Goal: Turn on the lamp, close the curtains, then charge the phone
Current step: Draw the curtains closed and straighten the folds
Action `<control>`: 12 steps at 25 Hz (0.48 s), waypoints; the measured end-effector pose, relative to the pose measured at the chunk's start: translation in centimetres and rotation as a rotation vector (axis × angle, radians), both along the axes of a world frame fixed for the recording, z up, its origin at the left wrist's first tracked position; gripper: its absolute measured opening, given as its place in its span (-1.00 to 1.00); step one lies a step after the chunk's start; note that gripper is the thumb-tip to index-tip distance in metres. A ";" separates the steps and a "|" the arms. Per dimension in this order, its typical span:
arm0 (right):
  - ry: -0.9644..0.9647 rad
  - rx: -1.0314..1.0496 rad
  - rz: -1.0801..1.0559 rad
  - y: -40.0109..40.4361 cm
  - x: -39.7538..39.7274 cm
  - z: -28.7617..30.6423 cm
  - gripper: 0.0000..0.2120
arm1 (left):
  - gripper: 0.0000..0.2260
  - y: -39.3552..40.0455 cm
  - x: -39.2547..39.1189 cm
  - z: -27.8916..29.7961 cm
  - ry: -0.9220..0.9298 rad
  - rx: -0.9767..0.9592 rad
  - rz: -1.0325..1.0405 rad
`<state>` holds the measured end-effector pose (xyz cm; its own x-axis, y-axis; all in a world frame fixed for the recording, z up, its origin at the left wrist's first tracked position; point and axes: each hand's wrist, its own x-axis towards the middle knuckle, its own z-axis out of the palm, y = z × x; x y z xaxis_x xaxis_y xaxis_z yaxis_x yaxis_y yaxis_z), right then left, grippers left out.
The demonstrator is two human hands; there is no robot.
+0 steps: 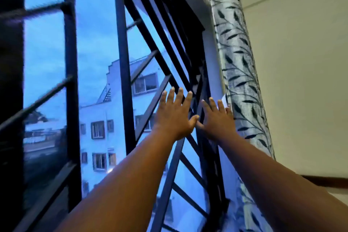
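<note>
A pale curtain (237, 66) with a dark leaf pattern hangs bunched in a narrow column at the right side of the window. Both my arms reach up toward it. My right hand (216, 118) is spread flat, fingers apart, its outer fingers touching the curtain's left edge. My left hand (175, 115) is also spread with nothing in it, just left of the right hand, in front of the window bars. The thumbs of both hands nearly meet. No lamp or phone is in view.
A black metal window grille (124, 62) with diagonal bars fills the left and middle; dusk sky and a white building show through the glass. A cream wall (301, 81) lies to the right of the curtain, with a dark trim strip (323, 181) lower right.
</note>
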<state>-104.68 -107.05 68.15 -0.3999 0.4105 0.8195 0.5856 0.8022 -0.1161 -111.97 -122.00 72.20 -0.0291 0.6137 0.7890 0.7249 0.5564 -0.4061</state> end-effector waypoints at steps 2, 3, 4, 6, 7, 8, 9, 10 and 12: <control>-0.029 -0.008 -0.014 1.3 0.2 -1.0 -0.25 | -0.32 1.2 -0.6 -0.8 -0.019 -0.023 -0.001; -0.033 -0.006 -0.023 2.2 0.6 -1.3 -0.26 | -0.32 1.7 -0.7 -1.0 -0.026 -0.028 -0.007; -0.035 -0.006 -0.029 3.1 1.1 -1.5 -0.27 | -0.32 2.2 -0.8 -1.0 -0.036 -0.025 -0.019; -0.048 -0.017 -0.031 4.9 2.5 -1.6 -0.31 | -0.32 3.1 -0.7 -0.7 -0.049 -0.022 -0.046; -0.041 -0.033 -0.036 5.8 3.1 -1.5 -0.33 | -0.32 3.5 -0.6 -0.6 -0.038 -0.024 -0.059; -0.027 -0.061 -0.050 6.8 4.0 -1.3 -0.35 | -0.32 3.9 -0.4 -0.5 -0.024 -0.029 -0.077; 0.005 -0.100 -0.066 7.7 4.9 -1.3 -0.36 | -0.32 4.4 -0.1 -0.6 -0.013 -0.035 -0.092; 0.057 -0.137 -0.083 8.8 5.7 -1.2 -0.37 | -0.32 4.9 0.2 -0.5 -0.003 -0.041 -0.098; 0.178 -0.197 -0.121 11.0 7.2 -1.0 -0.30 | -0.33 6.1 0.7 0.1 0.008 -0.045 -0.089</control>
